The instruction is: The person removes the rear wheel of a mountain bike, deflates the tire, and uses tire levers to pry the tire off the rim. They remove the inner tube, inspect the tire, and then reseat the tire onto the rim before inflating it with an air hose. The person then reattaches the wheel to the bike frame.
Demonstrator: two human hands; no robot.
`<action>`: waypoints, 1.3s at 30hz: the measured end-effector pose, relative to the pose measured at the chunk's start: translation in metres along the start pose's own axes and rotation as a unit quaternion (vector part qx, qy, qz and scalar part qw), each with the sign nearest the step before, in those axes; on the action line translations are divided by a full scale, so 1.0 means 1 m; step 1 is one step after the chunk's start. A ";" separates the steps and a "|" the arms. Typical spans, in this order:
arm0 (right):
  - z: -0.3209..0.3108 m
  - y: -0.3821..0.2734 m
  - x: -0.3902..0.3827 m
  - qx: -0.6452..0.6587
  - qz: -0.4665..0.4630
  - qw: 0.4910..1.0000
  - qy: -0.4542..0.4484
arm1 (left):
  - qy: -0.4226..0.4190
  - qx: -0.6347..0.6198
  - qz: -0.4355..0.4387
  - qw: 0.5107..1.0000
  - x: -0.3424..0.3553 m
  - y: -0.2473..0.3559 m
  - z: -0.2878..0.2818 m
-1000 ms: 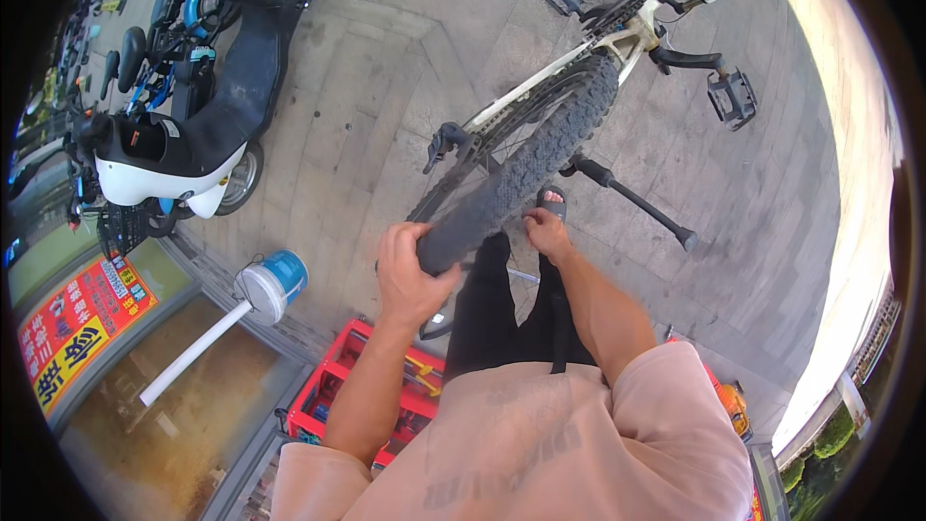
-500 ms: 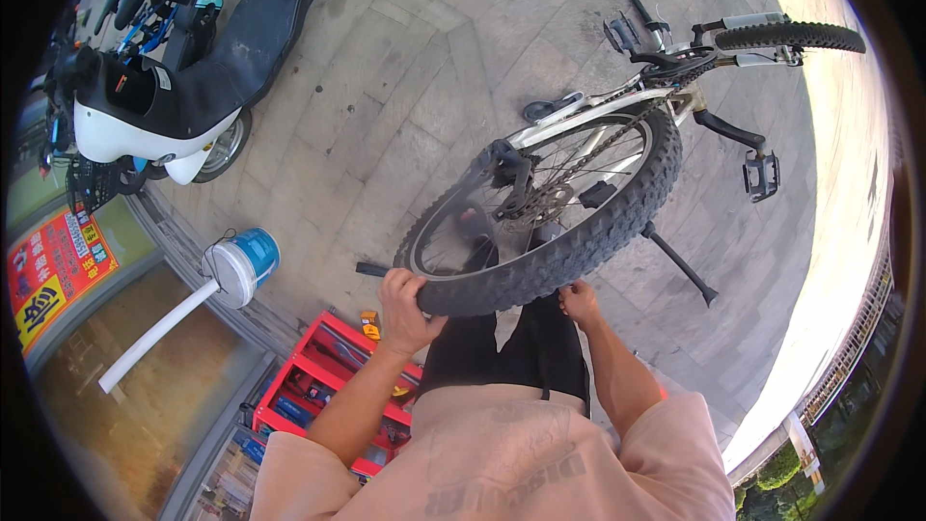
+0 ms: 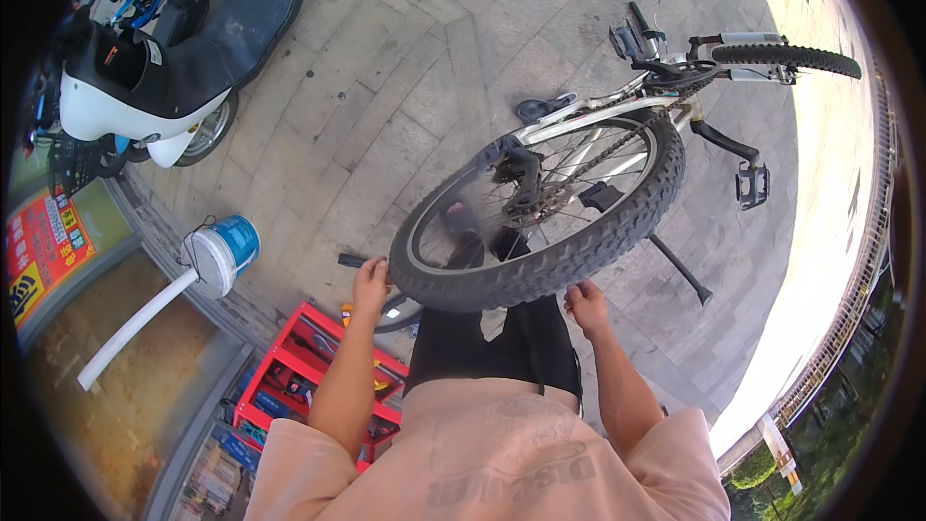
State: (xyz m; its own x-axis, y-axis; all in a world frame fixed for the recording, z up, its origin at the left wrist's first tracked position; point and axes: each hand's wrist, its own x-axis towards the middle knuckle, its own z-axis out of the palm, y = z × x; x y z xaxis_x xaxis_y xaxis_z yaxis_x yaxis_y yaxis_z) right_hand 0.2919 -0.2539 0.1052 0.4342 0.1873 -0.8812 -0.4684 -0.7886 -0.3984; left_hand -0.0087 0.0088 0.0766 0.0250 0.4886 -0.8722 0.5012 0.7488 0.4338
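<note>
In front of me a knobby bicycle tyre stands on the rear wheel of a silver-framed bicycle. My left hand is beside the tyre's left edge, its fingers curled and its fingertips close against the rubber. Whether anything is pinched there I cannot make out. At the tyre's near lower edge is my right hand, fingers bent together; whatever they may hold is hidden. The chain and sprockets show through the spokes. A black bar end sticks out past my left hand.
A red tool cart with tools in it stands near my left arm. Beyond it is a white and blue bucket with a white pipe. A scooter is parked far left. Near the bicycle's right side a black kickstand reaches the paving.
My left hand has come off its wrapped grip over the tyre and moved left to the tyre's edge. My right hand has shifted slightly right. The whole view has shifted a little.
</note>
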 end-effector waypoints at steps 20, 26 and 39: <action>0.133 -0.086 -0.121 0.399 -0.127 0.869 0.265 | -0.081 0.133 -0.049 0.987 0.090 0.072 -0.160; 0.225 -0.139 -0.146 0.307 -0.218 0.836 0.400 | -0.117 0.186 -0.011 0.976 0.141 0.144 -0.250; 0.381 -0.097 -0.060 0.260 -0.080 0.808 0.522 | -0.113 0.367 -0.003 0.923 0.166 0.214 -0.255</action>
State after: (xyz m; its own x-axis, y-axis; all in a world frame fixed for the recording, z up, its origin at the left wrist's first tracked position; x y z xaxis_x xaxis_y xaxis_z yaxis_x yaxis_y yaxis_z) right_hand 0.0180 0.0348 0.0992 0.8070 -0.5475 -0.2212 -0.4841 -0.3989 -0.7788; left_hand -0.1181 0.3648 0.0825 0.1595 0.3177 -0.9347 0.9507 0.2056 0.2321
